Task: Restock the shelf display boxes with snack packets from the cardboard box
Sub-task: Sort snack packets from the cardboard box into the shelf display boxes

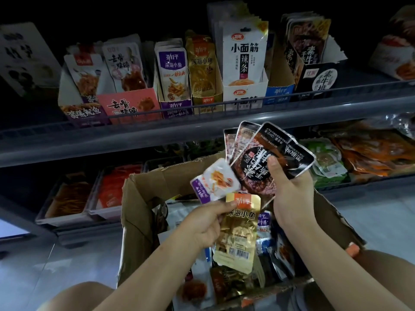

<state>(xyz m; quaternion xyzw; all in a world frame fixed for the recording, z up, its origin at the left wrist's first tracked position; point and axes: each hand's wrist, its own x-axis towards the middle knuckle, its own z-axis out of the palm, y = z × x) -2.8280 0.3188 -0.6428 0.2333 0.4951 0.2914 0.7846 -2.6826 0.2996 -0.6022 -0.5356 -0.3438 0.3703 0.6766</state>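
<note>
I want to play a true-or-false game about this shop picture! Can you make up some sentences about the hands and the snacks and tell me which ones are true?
1. The right hand holds a fan of dark packets. True.
2. The left hand holds nothing. False: it grips a gold packet and a white and purple packet.
3. The cardboard box still has packets in it. True.
4. Both hands are up at the shelf display boxes. False: they are lower, over the cardboard box.
5. The gold packet lies on the floor. False: the left hand holds it.
</note>
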